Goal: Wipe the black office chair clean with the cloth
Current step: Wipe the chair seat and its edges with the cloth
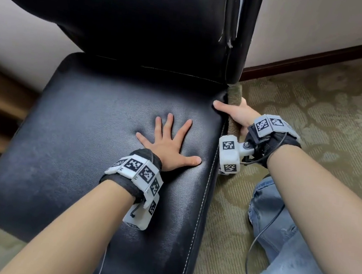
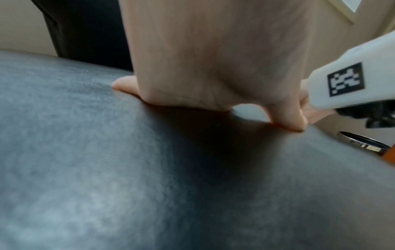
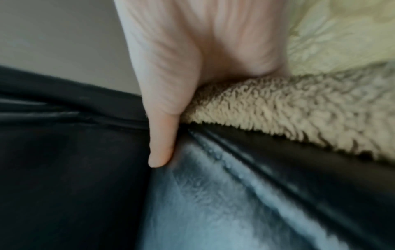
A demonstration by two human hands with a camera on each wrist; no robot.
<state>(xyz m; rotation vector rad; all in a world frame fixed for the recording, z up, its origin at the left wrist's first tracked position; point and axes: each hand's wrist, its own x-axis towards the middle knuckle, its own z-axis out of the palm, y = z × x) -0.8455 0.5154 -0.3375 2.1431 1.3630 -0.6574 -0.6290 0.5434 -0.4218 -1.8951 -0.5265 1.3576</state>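
The black office chair [image 1: 91, 132] fills the head view, its leather seat [image 2: 107, 169] below a dark backrest [image 1: 148, 17]. My left hand [image 1: 168, 141] lies flat on the middle of the seat with fingers spread, palm pressing down [image 2: 192, 67]. My right hand [image 1: 236, 114] is at the seat's right edge near the back corner. It holds a fuzzy olive-beige cloth [image 1: 235, 98] against the seat's side, thumb over the top edge [image 3: 162, 143]. The cloth [image 3: 288, 110] runs along the side seam; the fingers behind it are hidden.
Patterned beige carpet [image 1: 324, 102] lies to the right, with a dark wooden baseboard [image 1: 318, 55] along the wall. My knee in blue jeans [image 1: 281, 236] is beside the seat's right front. A round metal-rimmed object [image 2: 363, 143] shows past the seat edge in the left wrist view.
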